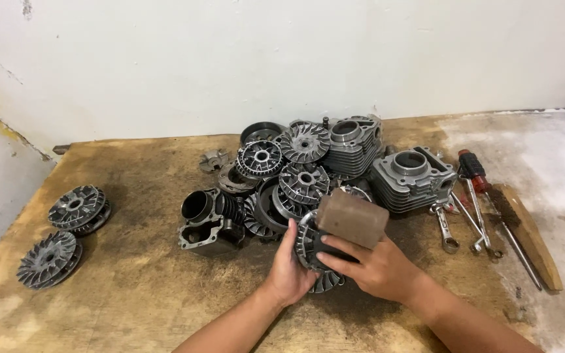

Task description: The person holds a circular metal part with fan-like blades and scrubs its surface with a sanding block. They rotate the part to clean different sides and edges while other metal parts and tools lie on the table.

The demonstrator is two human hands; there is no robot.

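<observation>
- The left hand (289,268) is gripping the rim of a finned metal pulley disc (313,252) at lower centre of the frame, fingers curled round its left edge.
- The right hand (377,265) is pinching a brown rectangular block (352,217) and pressing it against the disc's upper face, thumb lying across the disc.
- The disc is sitting just in front of a heap of engine parts (295,176) at centre frame, on the worn wooden table (138,287).
- Two grey finned cylinders (410,176) are resting at the heap's right side.
- Two more finned discs (63,238) are lying well apart at the left of the frame.
- Spanners (448,229), a red-handled screwdriver (475,176) and a wire brush (524,232) are lying at the right.
</observation>
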